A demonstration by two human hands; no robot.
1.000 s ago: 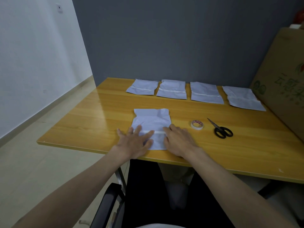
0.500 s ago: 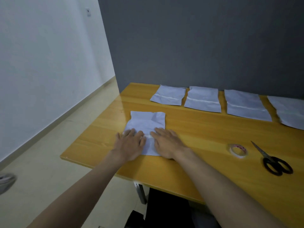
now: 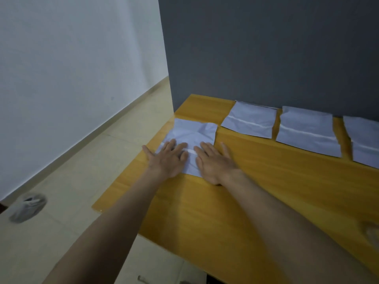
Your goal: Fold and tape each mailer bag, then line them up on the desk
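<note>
A crumpled white mailer bag [image 3: 194,133], folded and taped, lies near the desk's far left corner. My left hand [image 3: 168,158] and my right hand [image 3: 215,160] press flat on its near half, fingers straight. A strip of tape [image 3: 191,151] shows between the two hands. Three more folded, taped mailer bags lie in a row along the back edge: one [image 3: 250,120] just right of the crumpled bag, a second [image 3: 307,130], and a third [image 3: 365,140] cut off by the frame's right edge.
The yellow wooden desk [image 3: 256,191] stands against a dark grey wall. Its left edge drops to a tiled floor, where a blurred grey object [image 3: 27,207] lies. The tape roll [image 3: 372,232] shows blurred at the right edge.
Both hands have slid the crumpled bag away from me and to the left, up beside the row of bags. My view has swung left; the scissors have left the frame.
</note>
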